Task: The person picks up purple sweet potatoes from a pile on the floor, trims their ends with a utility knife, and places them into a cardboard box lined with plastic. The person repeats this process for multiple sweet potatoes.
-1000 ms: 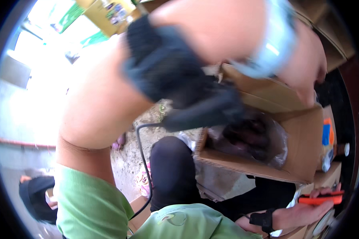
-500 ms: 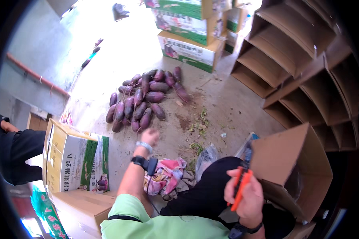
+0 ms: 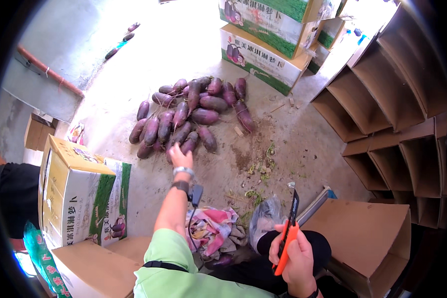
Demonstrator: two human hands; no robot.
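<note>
Long, plump, dark-purple root vegetables (image 3: 205, 116) lie heaped on the grey concrete floor (image 3: 313, 144), in the middle of the scene and a little to the left. From my distant seat I see stout bodies with rounded ends, their skins running from deep plum to redder violet, some with dull, dusty-looking patches. Thin rootlets trail from several tips, and most of the roots overlap at odd angles. At the heap's right edge one lies aslant, partly clear of the others; a few more lie in a row at the far left.

My left hand (image 3: 182, 160) is at the heap's near edge, its fingers spread apart over the closest roots; I cannot tell whether they touch. My right hand (image 3: 299, 256), near and to the right, has its fingers wrapped around an orange-and-black cutting tool (image 3: 289, 248), the narrow dark blade pointing to the far side.

Between my arms lie a crumpled pink-and-white cloth (image 3: 211, 229) and a clear plastic bag (image 3: 264, 218). Green leafy scraps (image 3: 265, 166) litter the floor right of the heap. An open brown cardboard box (image 3: 365, 236) stands near right.
</note>
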